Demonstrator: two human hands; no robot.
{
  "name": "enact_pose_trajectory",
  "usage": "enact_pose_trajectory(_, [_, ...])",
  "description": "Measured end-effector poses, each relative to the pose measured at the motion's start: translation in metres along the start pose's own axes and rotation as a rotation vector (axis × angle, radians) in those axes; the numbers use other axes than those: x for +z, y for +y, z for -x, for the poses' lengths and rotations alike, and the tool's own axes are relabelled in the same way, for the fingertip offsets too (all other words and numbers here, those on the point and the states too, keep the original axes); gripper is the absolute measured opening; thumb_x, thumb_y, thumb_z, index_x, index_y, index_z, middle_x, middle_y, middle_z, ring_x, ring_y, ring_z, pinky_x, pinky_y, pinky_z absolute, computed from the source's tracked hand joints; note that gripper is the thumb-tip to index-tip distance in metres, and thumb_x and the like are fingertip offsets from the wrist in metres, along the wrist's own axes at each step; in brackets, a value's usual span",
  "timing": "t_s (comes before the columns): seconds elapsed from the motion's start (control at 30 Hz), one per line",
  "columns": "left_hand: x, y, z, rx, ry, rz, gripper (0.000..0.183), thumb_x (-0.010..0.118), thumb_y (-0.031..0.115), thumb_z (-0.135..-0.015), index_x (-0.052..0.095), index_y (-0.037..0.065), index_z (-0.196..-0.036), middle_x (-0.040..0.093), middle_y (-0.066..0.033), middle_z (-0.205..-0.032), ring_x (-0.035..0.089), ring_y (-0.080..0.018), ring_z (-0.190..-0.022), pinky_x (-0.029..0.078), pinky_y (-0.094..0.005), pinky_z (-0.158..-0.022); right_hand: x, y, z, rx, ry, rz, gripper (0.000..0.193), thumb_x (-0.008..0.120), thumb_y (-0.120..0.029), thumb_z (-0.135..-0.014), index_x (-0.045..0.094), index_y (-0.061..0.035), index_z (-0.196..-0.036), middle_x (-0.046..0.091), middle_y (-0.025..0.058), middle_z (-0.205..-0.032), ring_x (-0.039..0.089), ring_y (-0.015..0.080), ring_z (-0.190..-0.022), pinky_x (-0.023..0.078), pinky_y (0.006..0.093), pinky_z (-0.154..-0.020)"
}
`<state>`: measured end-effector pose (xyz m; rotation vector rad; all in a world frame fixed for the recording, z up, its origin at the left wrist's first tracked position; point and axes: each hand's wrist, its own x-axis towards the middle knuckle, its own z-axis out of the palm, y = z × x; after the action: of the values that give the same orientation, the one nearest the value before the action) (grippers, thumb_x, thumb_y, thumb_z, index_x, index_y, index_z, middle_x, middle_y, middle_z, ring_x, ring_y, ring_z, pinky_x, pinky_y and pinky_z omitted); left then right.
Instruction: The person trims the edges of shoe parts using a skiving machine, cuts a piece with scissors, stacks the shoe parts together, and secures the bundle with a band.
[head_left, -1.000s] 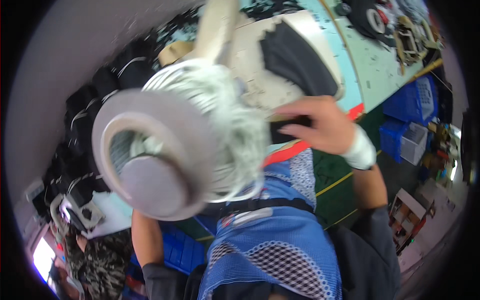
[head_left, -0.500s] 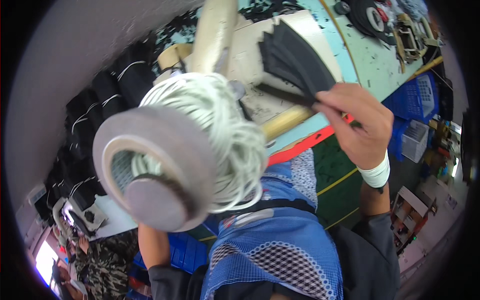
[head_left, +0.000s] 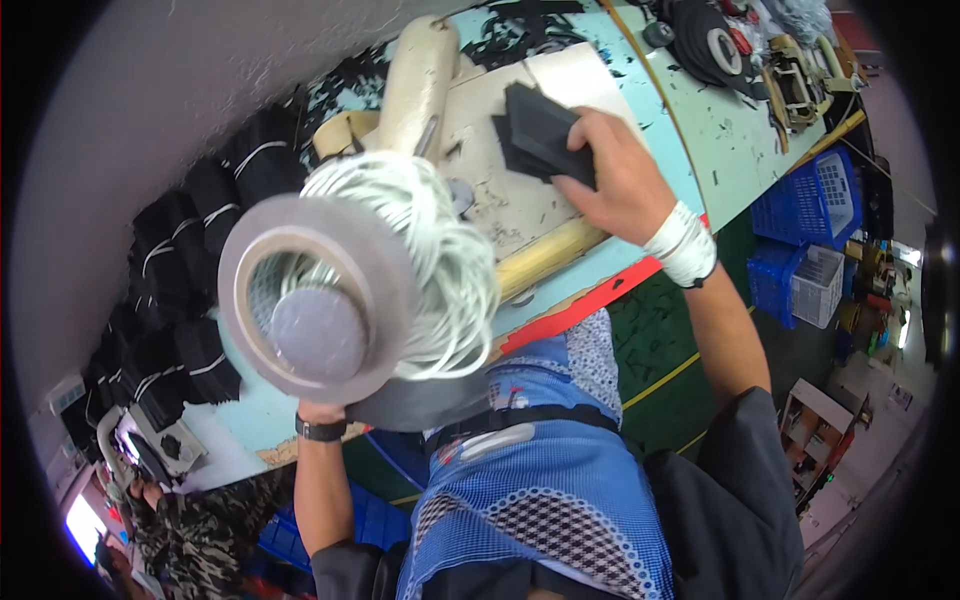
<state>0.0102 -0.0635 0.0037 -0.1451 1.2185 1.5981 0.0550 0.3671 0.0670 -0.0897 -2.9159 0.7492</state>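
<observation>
My right hand (head_left: 622,185) is closed on a small stack of black sheets (head_left: 540,130), fingers along the far side and thumb on the near side. The stack lies over a pale, marked board (head_left: 490,200). A white cord band (head_left: 685,245) wraps my right wrist. My left hand (head_left: 320,411) is mostly covered by a large spool (head_left: 230,275) in front of it. Its fingers are hidden. A dark, flat black sheet (head_left: 420,404) juts out beside that hand, held over my apron. White cord (head_left: 430,235) hangs in loose loops off the spool.
A pale padded machine arm (head_left: 418,85) reaches over the board. A yellow roller (head_left: 550,262) runs along the front, near the table's red edge (head_left: 590,303). Black bundles tied with white cord (head_left: 180,250) fill the left. Blue crates (head_left: 800,205) stand right; a person in camouflage (head_left: 200,530) is lower left.
My right hand has moved left and farther in over the board. The fanned black sheets are now gathered closer together. My left wrist and the dark sheet beside it have come into view.
</observation>
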Motion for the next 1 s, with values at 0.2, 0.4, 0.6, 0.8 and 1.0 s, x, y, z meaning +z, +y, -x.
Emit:
enact_pose_trajectory(0.2, [-0.013,0.046,-0.019,0.094,0.009,-0.730,0.040,0.070,0.010,-0.084,0.062,-0.001,-0.121,0.064,-0.0121,-0.122,0.058,-0.0231,-0.116,0.044,-0.0348,-0.101,-0.023,-0.044,0.007,-0.187,0.061,0.002,0.026,0.075,-0.009,-0.076,0.060,0.0003,-0.096,0.063,0.0186,-0.105,0.062,0.0348,-0.097,0.051,0.0402,-0.083])
enact_pose_trajectory(0.4, [-0.006,0.061,-0.035,0.196,-0.052,-0.839,0.032,0.066,0.009,-0.086,0.063,-0.003,-0.115,0.067,-0.0123,-0.113,0.061,-0.0228,-0.107,0.046,-0.0345,-0.093,0.031,-0.067,0.007,-0.246,-0.144,-0.317,0.033,0.073,-0.013,-0.077,0.064,-0.0003,-0.105,0.065,0.0149,-0.090,0.064,0.0331,-0.084,0.052,0.0408,-0.078])
enact_pose_trajectory(0.6, [-0.010,0.064,-0.051,0.242,-0.134,-0.775,0.025,0.062,0.009,-0.088,0.065,-0.004,-0.109,0.069,-0.0126,-0.105,0.063,-0.0224,-0.098,0.048,-0.0342,-0.085,0.008,-0.050,0.012,-0.200,-0.365,-0.317,0.023,0.074,-0.010,-0.073,0.068,-0.0003,-0.094,0.064,0.0152,-0.080,0.062,0.0340,-0.080,0.050,0.0416,-0.074])
enact_pose_trajectory(0.8, [-0.013,0.062,-0.059,0.256,-0.313,-0.560,0.021,0.058,0.009,-0.090,0.066,-0.005,-0.104,0.072,-0.0128,-0.097,0.066,-0.0221,-0.089,0.050,-0.0339,-0.078,-0.005,-0.044,0.012,-0.200,-0.469,-0.575,0.008,0.071,-0.007,-0.075,0.072,-0.0032,-0.082,0.065,0.0144,-0.087,0.062,0.0316,-0.092,0.048,0.0394,-0.083])
enact_pose_trajectory(1.0, [0.009,0.056,-0.049,0.206,-0.045,-0.891,0.023,0.058,0.012,-0.090,0.066,-0.003,-0.106,0.070,-0.0157,-0.100,0.065,-0.0284,-0.092,0.049,-0.0364,-0.082,0.018,-0.060,0.007,-0.143,-0.402,-0.245,0.010,0.069,-0.007,-0.076,0.072,-0.0049,-0.085,0.065,0.0136,-0.089,0.063,0.0319,-0.090,0.050,0.0408,-0.081])
